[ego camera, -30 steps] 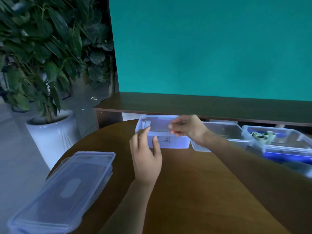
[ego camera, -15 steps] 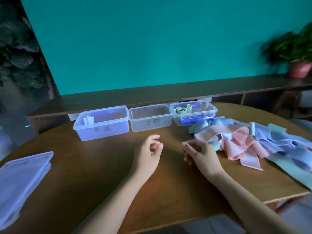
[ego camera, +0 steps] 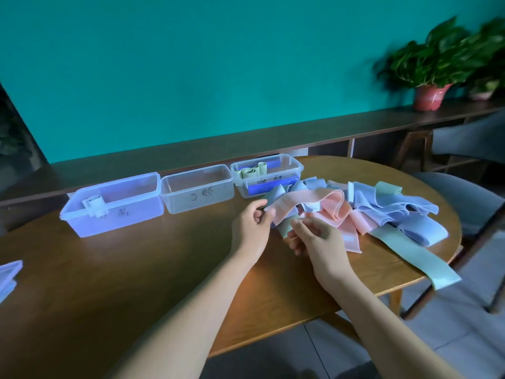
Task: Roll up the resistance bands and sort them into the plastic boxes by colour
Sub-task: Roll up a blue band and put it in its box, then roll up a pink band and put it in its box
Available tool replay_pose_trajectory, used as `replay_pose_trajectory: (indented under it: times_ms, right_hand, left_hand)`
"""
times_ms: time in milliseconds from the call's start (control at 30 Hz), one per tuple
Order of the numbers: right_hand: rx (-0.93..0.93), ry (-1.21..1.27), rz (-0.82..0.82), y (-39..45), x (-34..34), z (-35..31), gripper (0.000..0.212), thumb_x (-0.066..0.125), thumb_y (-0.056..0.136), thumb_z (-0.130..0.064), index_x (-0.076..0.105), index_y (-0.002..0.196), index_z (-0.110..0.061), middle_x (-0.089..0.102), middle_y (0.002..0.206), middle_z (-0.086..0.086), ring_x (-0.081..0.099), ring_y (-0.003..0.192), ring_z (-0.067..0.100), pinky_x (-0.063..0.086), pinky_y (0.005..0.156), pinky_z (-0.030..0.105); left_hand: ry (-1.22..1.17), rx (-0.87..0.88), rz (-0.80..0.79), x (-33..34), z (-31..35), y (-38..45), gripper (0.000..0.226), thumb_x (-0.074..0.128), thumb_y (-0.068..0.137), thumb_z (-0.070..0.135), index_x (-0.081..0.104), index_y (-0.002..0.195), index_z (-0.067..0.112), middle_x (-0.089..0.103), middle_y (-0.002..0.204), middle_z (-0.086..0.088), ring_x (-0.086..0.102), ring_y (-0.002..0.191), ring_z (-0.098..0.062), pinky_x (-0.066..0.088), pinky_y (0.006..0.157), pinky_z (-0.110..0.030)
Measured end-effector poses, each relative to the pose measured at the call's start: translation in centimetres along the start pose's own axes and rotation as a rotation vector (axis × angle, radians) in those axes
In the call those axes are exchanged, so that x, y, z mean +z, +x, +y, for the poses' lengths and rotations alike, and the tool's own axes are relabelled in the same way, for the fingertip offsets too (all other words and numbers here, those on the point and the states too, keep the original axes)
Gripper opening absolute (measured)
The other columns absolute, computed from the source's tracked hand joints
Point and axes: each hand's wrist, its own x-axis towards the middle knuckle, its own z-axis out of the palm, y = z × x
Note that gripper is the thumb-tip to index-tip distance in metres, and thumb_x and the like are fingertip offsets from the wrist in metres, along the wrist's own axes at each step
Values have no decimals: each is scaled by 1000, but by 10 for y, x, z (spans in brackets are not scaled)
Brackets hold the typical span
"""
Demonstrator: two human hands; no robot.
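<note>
Head view, near to far. Two bare forearms rise from the bottom edge across the wooden table (ego camera: 136,269). Left hand (ego camera: 250,228), frame centre: thumb and fingers pinch the near end of a pink resistance band (ego camera: 308,205). Right hand (ego camera: 318,237), just right of it: fingers half curled under the same band; whether they grasp it, cannot tell. The band arches up and right into the pile of loose bands (ego camera: 382,214) (pink, lilac-blue, mint) at centre right; one mint band (ego camera: 418,255) hangs over the table's right edge. Stacked lids (ego camera: 8,274) clipped at left edge. Behind the hands, a row of three plastic boxes: lilac box (ego camera: 114,212) with one pale roll (ego camera: 94,202), clear middle box (ego camera: 196,188), clear right box (ego camera: 269,173) with green rolls (ego camera: 252,170), touching the pile. Farther back: dark shelf (ego camera: 246,143), teal wall, potted plant (ego camera: 434,67) upper right, chair (ego camera: 470,192) at right.
</note>
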Motion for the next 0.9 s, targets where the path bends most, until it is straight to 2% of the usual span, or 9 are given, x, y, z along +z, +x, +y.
replay_pose_trajectory:
  times_ms: [167,233,367,433,500,567,700,800,900]
  right_hand:
    - [1,-2,16,1,-2,0,21,60,101,-19,69,90,-4,71,69,6,60,55,11,49,54,20]
    - [-28,-62,11,1,-4,-1,21,58,102,-22,69,91,-7,71,69,4,61,56,10,51,56,21]
    - [-129,-209,9,-2,-10,-15,14,58,102,-28,69,97,-20,72,78,-4,68,64,9,56,62,21]
    - [-180,-243,12,-2,-13,-27,10,59,101,-26,69,100,-22,72,86,-7,69,72,7,59,66,21]
    - [-221,-304,-3,0,-15,-41,9,60,101,-25,68,104,-24,72,89,-9,69,74,4,57,65,17]
    - [-242,-373,-20,5,-17,-55,10,60,101,-27,68,108,-27,72,94,-11,68,76,4,53,65,13]
    - [-291,-410,-39,12,-14,-79,14,60,101,-31,68,111,-28,71,100,-9,64,79,6,47,63,17]
    - [-381,-443,-65,9,2,-99,22,62,99,-32,69,119,-25,69,108,-12,62,92,3,47,71,13]
    - [-470,-478,-129,3,24,-120,33,65,98,-31,65,131,-27,60,119,-16,54,104,0,43,86,17]
  left_hand:
    - [-80,-79,136,4,17,10,24,68,92,21,70,113,32,71,106,8,63,92,-9,55,87,-29]
    - [-109,-74,180,-1,24,13,23,69,91,18,70,110,31,69,102,10,64,92,-9,56,84,-28]
    - [-88,61,222,-26,42,17,25,69,92,17,65,108,36,68,95,14,64,87,-4,58,76,-29]
    - [-34,148,229,-43,53,18,28,68,94,17,63,117,31,69,97,11,64,89,-6,54,72,-20]
    - [-4,222,236,-62,65,19,30,65,95,14,62,122,26,70,96,8,64,90,-8,48,71,-16]
    - [41,276,241,-80,77,18,32,63,95,11,62,124,24,67,90,12,63,87,-4,48,72,-17]
    - [123,343,225,-109,94,11,34,62,95,8,63,125,23,68,89,11,64,89,-8,50,74,-19]
    - [115,377,215,-129,100,0,31,63,94,10,65,120,27,69,89,12,65,89,-9,53,80,-27]
    - [108,407,216,-146,102,-15,30,64,93,8,68,114,30,70,89,14,65,87,-3,52,80,-19]
